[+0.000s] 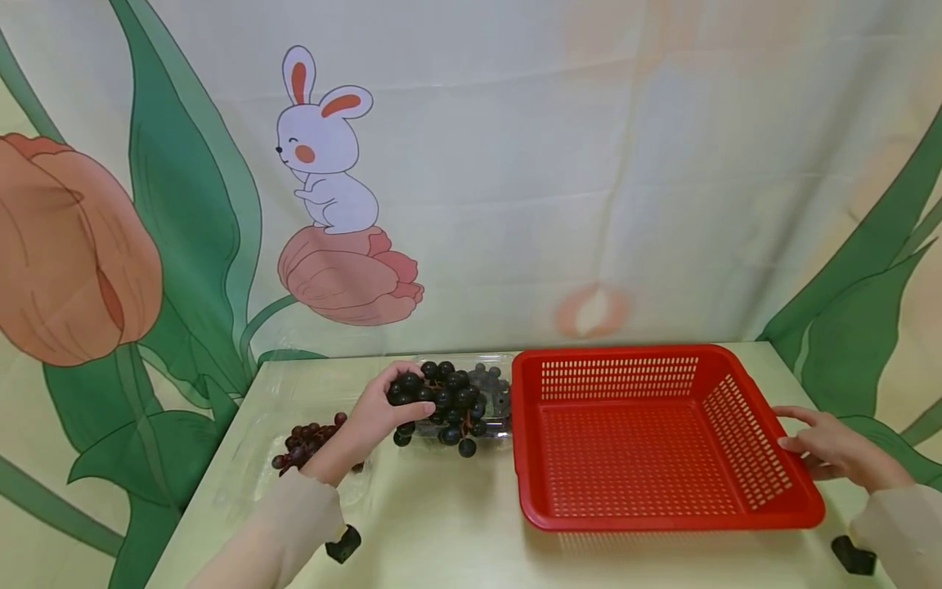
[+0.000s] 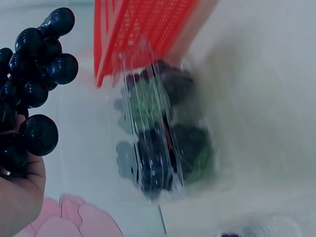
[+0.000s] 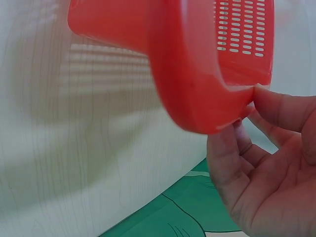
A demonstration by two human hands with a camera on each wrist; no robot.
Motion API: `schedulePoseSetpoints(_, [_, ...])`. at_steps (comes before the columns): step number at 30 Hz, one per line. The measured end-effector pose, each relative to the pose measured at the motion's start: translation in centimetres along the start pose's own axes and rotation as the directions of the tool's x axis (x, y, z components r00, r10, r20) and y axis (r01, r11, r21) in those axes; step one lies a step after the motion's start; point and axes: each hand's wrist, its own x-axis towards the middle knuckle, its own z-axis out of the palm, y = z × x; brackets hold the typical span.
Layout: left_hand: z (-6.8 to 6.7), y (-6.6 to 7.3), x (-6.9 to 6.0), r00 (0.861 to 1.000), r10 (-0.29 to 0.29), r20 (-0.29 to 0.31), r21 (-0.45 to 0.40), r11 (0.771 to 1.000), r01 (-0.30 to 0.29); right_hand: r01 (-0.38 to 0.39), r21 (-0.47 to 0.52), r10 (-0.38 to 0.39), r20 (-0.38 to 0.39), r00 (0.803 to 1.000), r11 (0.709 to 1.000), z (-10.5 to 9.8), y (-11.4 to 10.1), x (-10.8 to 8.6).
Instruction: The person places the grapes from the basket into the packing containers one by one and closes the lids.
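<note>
My left hand (image 1: 375, 417) grips a bunch of black grapes (image 1: 449, 397), raised in front of a clear plastic box (image 1: 499, 425) at the back of the table. In the left wrist view, the bunch (image 2: 37, 74) hangs at the left edge, apart from the box (image 2: 173, 123). Dark fruit and some green show through that box's plastic. On the right, my right hand (image 1: 835, 446) holds the side rim of a red perforated basket (image 1: 633, 458). Its thumb lies on top of the rim and its fingers (image 3: 224, 163) underneath. Nothing lies inside the basket.
Left of the left forearm, dark red grapes (image 1: 305, 442) sit in another clear plastic container, partly hidden by the arm. A printed cloth (image 1: 500, 204) with a rabbit and tulips hangs behind the pale table (image 1: 441, 532).
</note>
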Motion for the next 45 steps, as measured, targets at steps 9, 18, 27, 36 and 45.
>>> schedulePoseSetpoints(9, [-3.1,-1.8,-1.0,0.995,-0.046,-0.086,-0.029,0.999,0.044,0.019,-0.014,-0.019,-0.001,1.000,1.000,-0.2,0.1,0.0])
schedulePoseSetpoints(18, [-5.3,-3.5,-2.2,0.987,-0.079,-0.143,-0.051,0.996,0.072,0.007,-0.013,-0.007,-0.002,1.000,1.000,-0.2,0.1,0.1])
schedulePoseSetpoints(27, [-7.5,-4.8,-3.2,0.980,-0.080,-0.182,0.014,0.996,0.084,0.010,-0.010,-0.010,0.003,1.000,1.000,-0.2,0.0,0.0])
schedulePoseSetpoints(36, [-9.8,-6.0,-4.1,0.982,-0.100,-0.161,0.059,0.992,0.110,0.010,-0.008,-0.010,0.004,1.000,1.000,-0.1,0.0,0.0])
schedulePoseSetpoints(45, [-11.1,-7.6,-4.8,0.979,-0.141,-0.151,0.103,0.982,0.157,0.013,-0.006,-0.013,0.010,1.000,1.000,-0.1,-0.1,0.0])
